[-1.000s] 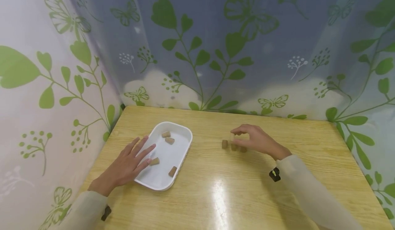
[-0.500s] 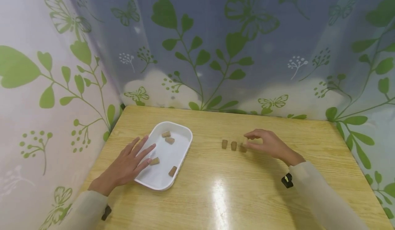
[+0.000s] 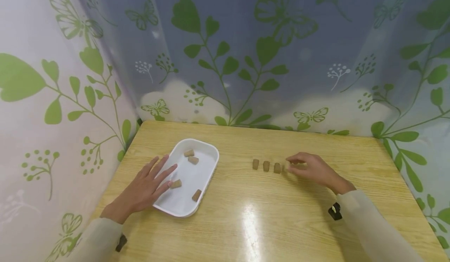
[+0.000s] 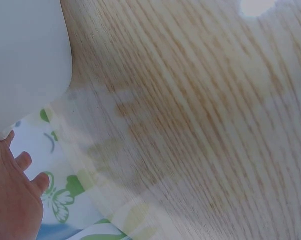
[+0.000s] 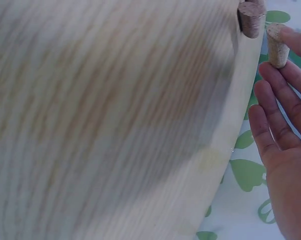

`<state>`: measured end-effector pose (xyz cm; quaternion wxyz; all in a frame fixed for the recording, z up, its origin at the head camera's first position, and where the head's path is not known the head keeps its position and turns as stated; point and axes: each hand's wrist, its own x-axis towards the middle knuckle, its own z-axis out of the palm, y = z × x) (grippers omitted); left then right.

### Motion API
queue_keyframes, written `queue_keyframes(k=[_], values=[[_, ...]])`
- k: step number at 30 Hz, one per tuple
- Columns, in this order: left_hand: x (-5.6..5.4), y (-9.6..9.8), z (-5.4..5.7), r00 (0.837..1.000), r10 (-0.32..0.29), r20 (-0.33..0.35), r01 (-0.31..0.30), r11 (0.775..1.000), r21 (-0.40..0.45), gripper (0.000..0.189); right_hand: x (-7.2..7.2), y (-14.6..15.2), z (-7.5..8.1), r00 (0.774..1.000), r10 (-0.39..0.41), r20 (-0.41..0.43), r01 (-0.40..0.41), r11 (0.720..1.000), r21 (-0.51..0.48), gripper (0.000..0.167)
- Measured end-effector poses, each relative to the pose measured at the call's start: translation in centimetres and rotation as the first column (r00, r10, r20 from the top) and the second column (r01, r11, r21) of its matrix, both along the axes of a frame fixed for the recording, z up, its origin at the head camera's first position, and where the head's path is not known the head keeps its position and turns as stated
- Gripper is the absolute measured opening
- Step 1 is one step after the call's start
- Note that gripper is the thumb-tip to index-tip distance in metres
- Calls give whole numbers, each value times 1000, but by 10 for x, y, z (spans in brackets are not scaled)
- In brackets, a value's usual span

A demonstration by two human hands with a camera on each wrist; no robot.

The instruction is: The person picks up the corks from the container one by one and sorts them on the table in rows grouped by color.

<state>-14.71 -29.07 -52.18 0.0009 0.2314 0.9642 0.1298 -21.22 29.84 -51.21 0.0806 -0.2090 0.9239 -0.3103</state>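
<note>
My right hand (image 3: 313, 169) pinches a pale tapered cork stopper (image 5: 277, 47) between thumb and fingertips, at the right end of a row of stoppers. In the right wrist view its wide end faces up. The row holds three darker brown corks, the left one (image 3: 255, 164), the middle one (image 3: 266, 165) and the right one (image 3: 277, 168), standing on the table. My left hand (image 3: 144, 185) lies with spread, straight fingers over the left side of a white tray (image 3: 211, 176). Several corks, one a darker brown stopper (image 3: 197, 195), lie on their sides in the tray.
The wooden table (image 3: 225, 230) carries a bright glare patch near its front. A patterned curtain (image 3: 225, 58) hangs right behind its far edge, and another printed sheet (image 3: 52, 97) borders the left side.
My right hand has moved to the right along the row with the pale cork stopper, from above the middle cork to past the right one. The left hand and tray have stayed put.
</note>
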Motion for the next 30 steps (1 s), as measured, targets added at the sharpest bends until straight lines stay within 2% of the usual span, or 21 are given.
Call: queue_keyframes(k=[10, 18, 30], values=[[0, -1, -2, 1000, 8, 6, -8, 1000, 1, 58, -3, 7, -15, 1000, 20, 1, -20, 1000, 16, 44], [0, -1, -2, 1000, 6, 4, -6, 1000, -5, 58, -2, 7, -17, 999, 37, 6, -37, 999, 5, 45], [0, -1, 0, 1000, 4, 4, -4, 1000, -5, 58, 0, 5, -20, 1000, 20, 2, -20, 1000, 0, 44]])
